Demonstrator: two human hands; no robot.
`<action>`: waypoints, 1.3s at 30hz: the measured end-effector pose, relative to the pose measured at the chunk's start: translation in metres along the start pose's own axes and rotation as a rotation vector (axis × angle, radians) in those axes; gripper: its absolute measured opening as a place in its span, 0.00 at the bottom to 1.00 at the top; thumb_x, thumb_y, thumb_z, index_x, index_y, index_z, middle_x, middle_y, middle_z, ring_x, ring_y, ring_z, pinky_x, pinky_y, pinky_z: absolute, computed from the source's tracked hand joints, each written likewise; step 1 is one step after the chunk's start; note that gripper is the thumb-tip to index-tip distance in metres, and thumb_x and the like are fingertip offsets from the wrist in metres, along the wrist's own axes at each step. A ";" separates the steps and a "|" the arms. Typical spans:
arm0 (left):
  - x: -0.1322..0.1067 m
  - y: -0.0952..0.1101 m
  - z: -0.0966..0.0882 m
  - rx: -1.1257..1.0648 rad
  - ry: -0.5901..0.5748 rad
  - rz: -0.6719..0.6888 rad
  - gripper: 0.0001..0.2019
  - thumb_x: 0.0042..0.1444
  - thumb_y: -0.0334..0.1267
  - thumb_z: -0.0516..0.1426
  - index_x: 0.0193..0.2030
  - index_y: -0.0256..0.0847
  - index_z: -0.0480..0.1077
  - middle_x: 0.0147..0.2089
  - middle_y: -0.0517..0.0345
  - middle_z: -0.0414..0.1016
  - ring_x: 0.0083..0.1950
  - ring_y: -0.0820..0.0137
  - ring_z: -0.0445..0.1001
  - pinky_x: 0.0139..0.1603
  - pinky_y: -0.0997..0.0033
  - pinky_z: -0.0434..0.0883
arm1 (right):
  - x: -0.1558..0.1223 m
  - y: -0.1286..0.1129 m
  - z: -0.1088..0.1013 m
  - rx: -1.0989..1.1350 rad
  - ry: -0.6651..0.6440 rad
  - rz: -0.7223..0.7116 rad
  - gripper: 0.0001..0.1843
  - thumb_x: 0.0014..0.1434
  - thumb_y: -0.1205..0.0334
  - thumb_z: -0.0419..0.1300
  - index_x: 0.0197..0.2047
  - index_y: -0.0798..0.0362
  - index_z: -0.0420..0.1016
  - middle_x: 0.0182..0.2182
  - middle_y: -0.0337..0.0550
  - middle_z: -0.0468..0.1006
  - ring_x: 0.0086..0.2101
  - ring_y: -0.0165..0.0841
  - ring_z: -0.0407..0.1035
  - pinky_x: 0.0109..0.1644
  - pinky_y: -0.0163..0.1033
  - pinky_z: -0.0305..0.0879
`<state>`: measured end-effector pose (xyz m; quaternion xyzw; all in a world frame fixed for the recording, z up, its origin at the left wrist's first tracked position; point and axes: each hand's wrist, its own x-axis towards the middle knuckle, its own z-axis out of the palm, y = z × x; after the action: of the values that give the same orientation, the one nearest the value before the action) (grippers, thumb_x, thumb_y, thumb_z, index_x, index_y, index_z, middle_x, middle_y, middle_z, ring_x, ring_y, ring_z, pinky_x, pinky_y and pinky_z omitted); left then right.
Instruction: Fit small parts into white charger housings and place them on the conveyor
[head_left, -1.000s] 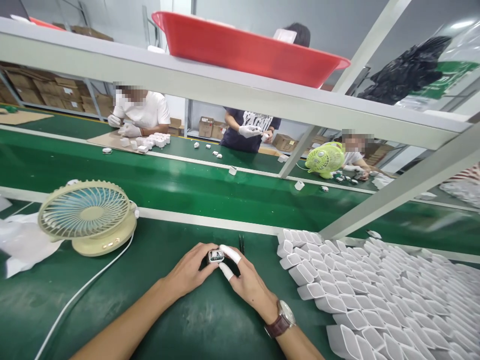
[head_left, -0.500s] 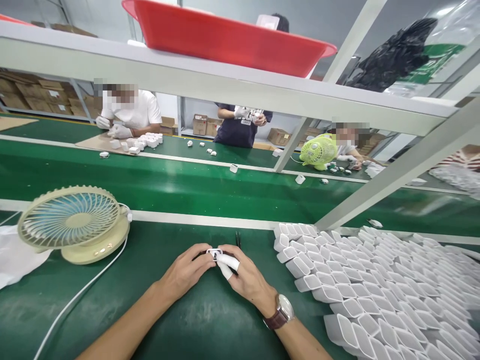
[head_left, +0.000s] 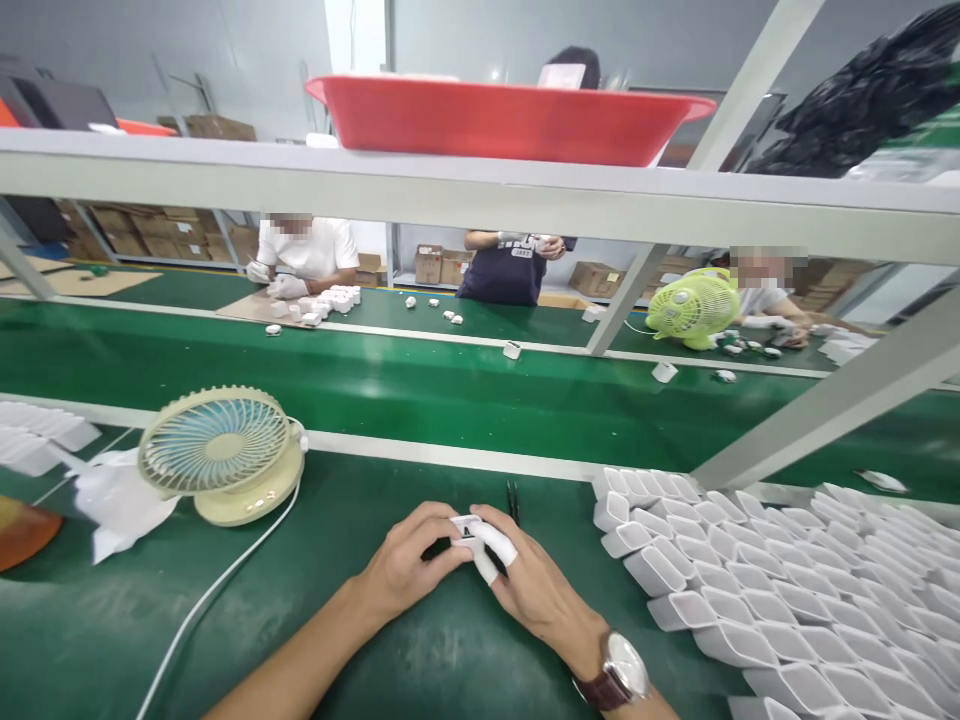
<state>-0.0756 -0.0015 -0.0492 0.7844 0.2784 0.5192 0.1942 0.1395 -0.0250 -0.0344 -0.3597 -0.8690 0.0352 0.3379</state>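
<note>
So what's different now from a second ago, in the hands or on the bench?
The small white part has been turned: a second ago its dark, shiny face showed, now mostly white shell. Both hands, left and right, still pinch it just above the green mat. Nothing picked up or let go. The fan, tweezers and rows of white shells lie unchanged; only the camera view shifted.

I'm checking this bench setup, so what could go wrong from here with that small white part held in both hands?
1. The small white part is pinched only by fingertips of the left hand and right hand; it could slip onto the green bench.
2. The stacked white shells lie close beside the right wrist; a sideways move might knock them.
3. The fan cable trails near the left forearm and could snag.
</note>
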 end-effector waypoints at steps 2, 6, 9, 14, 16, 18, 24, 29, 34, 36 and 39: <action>-0.001 0.003 0.000 -0.015 0.004 -0.024 0.07 0.65 0.39 0.63 0.47 0.41 0.73 0.46 0.48 0.80 0.46 0.63 0.82 0.48 0.64 0.82 | -0.002 0.002 0.003 0.007 0.001 0.001 0.33 0.68 0.72 0.52 0.74 0.48 0.53 0.60 0.56 0.75 0.57 0.45 0.76 0.59 0.51 0.78; -0.001 0.006 -0.001 -0.021 -0.031 -0.043 0.08 0.65 0.40 0.62 0.47 0.41 0.73 0.46 0.45 0.80 0.46 0.61 0.82 0.47 0.61 0.82 | -0.007 0.007 0.011 0.038 0.030 0.017 0.30 0.68 0.68 0.55 0.71 0.47 0.58 0.58 0.54 0.77 0.54 0.45 0.78 0.57 0.50 0.79; 0.001 0.007 -0.001 -0.026 -0.042 -0.039 0.05 0.66 0.38 0.61 0.45 0.40 0.73 0.44 0.46 0.80 0.44 0.62 0.81 0.46 0.62 0.81 | -0.010 0.011 0.016 0.050 0.030 0.019 0.29 0.68 0.70 0.54 0.71 0.48 0.58 0.59 0.56 0.76 0.56 0.45 0.76 0.58 0.51 0.79; -0.002 0.001 0.000 0.020 -0.030 -0.112 0.07 0.66 0.39 0.60 0.48 0.42 0.71 0.45 0.50 0.80 0.45 0.64 0.81 0.46 0.65 0.81 | -0.009 0.010 0.016 0.047 0.028 0.040 0.32 0.68 0.67 0.58 0.72 0.51 0.55 0.61 0.58 0.74 0.60 0.46 0.72 0.61 0.56 0.76; -0.005 -0.003 0.000 0.056 -0.046 -0.187 0.10 0.66 0.41 0.61 0.51 0.43 0.70 0.46 0.52 0.81 0.44 0.65 0.82 0.45 0.65 0.81 | -0.007 0.006 0.013 0.043 0.024 0.054 0.32 0.68 0.65 0.60 0.72 0.51 0.57 0.61 0.58 0.73 0.60 0.46 0.71 0.62 0.56 0.76; -0.009 -0.007 0.001 0.078 -0.055 -0.233 0.13 0.66 0.43 0.61 0.54 0.44 0.69 0.47 0.53 0.81 0.44 0.65 0.83 0.46 0.65 0.82 | -0.005 0.003 0.011 0.039 0.016 0.060 0.31 0.68 0.65 0.61 0.71 0.50 0.58 0.62 0.58 0.73 0.61 0.47 0.71 0.62 0.57 0.75; -0.014 -0.011 0.006 0.084 -0.023 -0.186 0.18 0.66 0.46 0.60 0.58 0.45 0.65 0.49 0.53 0.82 0.46 0.64 0.84 0.48 0.62 0.83 | -0.002 -0.001 0.007 0.023 -0.004 0.081 0.30 0.68 0.65 0.61 0.70 0.49 0.60 0.62 0.57 0.72 0.61 0.46 0.70 0.63 0.57 0.74; -0.015 -0.012 0.006 0.101 -0.037 -0.170 0.19 0.67 0.46 0.59 0.61 0.45 0.63 0.50 0.52 0.83 0.49 0.63 0.84 0.50 0.61 0.82 | -0.002 -0.003 0.006 0.036 -0.030 0.100 0.27 0.67 0.65 0.62 0.67 0.48 0.64 0.63 0.56 0.72 0.62 0.46 0.70 0.64 0.57 0.73; -0.015 -0.013 0.006 0.132 -0.048 -0.148 0.18 0.68 0.45 0.59 0.61 0.45 0.64 0.52 0.51 0.83 0.51 0.63 0.84 0.52 0.62 0.82 | -0.002 -0.003 0.006 0.075 0.012 0.105 0.24 0.68 0.64 0.61 0.65 0.49 0.65 0.62 0.56 0.72 0.62 0.45 0.69 0.64 0.56 0.72; -0.015 -0.013 0.005 0.137 -0.054 -0.133 0.17 0.68 0.44 0.59 0.61 0.45 0.64 0.51 0.51 0.83 0.50 0.63 0.84 0.51 0.62 0.82 | -0.002 -0.003 0.007 0.084 0.017 0.101 0.22 0.68 0.64 0.60 0.64 0.49 0.64 0.62 0.56 0.72 0.63 0.44 0.69 0.64 0.56 0.72; -0.013 -0.013 0.004 0.109 -0.083 -0.089 0.16 0.69 0.42 0.58 0.60 0.45 0.65 0.50 0.51 0.82 0.49 0.64 0.84 0.51 0.62 0.82 | -0.002 -0.002 0.007 0.094 -0.004 0.095 0.21 0.68 0.64 0.60 0.62 0.49 0.64 0.62 0.57 0.72 0.63 0.45 0.68 0.64 0.57 0.72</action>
<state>-0.0788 -0.0002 -0.0675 0.8016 0.3325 0.4610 0.1854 0.1349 -0.0263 -0.0402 -0.3842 -0.8490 0.0926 0.3507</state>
